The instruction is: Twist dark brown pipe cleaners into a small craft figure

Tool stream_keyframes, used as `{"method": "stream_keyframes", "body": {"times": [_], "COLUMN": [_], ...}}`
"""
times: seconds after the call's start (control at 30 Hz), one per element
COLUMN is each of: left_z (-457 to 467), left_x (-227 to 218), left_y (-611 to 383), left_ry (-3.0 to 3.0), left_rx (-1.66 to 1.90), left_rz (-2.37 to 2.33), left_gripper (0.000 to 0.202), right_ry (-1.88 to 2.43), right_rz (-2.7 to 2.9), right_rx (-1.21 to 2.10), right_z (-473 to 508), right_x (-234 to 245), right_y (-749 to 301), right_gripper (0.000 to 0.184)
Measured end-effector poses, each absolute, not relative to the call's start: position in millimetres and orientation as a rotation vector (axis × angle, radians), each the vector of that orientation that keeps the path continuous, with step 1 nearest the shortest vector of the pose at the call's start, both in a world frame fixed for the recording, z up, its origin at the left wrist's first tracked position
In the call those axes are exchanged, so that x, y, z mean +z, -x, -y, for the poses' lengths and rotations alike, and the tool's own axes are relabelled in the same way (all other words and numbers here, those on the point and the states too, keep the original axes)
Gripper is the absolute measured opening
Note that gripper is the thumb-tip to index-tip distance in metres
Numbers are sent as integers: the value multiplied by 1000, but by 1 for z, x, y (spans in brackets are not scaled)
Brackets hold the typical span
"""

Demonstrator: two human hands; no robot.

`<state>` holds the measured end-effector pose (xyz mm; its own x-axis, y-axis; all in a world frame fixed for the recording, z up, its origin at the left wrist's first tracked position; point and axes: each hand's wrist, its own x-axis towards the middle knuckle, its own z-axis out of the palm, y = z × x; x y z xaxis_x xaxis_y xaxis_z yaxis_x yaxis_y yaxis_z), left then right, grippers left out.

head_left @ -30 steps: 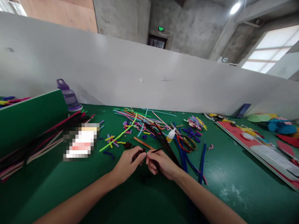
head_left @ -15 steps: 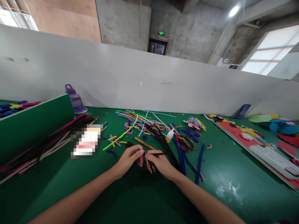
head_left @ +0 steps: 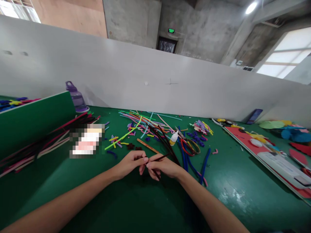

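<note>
Close together over the green table (head_left: 116,204), my left hand (head_left: 131,164) and my right hand (head_left: 162,166) meet fingertip to fingertip. Both are closed in a pinch on a dark brown pipe cleaner (head_left: 165,156). One end of it sticks out to the right above my right hand, and a dark strand hangs below the fingers. The part between the fingertips is mostly hidden. Just beyond my left hand lie small dark brown fuzzy pieces (head_left: 130,146). A flat wooden-looking stick (head_left: 148,146) rests behind the fingers, with long dark pipe cleaners (head_left: 167,137) to its right.
A glue bottle (head_left: 174,138) stands beside red-handled scissors (head_left: 190,147). Blue pipe cleaners (head_left: 205,166) lie right of my hands. Coloured stems and cut bits (head_left: 136,121) are heaped behind. A purple bottle (head_left: 79,101) stands back left, a red board (head_left: 240,136) right.
Both hands have come closer together, still pinching the pipe cleaner. Its projecting end now tilts upward to the right. The camera view has shifted slightly.
</note>
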<state>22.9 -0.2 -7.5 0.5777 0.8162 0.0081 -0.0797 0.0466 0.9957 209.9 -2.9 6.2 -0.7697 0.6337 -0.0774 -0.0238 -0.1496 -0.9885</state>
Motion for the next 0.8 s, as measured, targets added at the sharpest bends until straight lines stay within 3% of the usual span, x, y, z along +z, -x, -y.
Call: {"method": "stream_keyframes", "body": {"times": [0.2, 0.4, 0.8], "left_z": [0, 1, 0], "left_x": [-2, -3, -2], "left_y": [-24, -24, -23], "left_ry": [-1260, -1352, -1497], "left_rx": [890, 871, 800], "left_rz": [-678, -711, -730], "left_gripper": [38, 30, 29], "right_ry": [798, 839, 788], "right_rz": [1476, 1599, 1774], "right_rx": [1811, 1707, 1788], "right_z": [7, 8, 3], "right_x": [0, 7, 8], "right_y": [-199, -201, -209], "right_gripper": [26, 27, 25]}}
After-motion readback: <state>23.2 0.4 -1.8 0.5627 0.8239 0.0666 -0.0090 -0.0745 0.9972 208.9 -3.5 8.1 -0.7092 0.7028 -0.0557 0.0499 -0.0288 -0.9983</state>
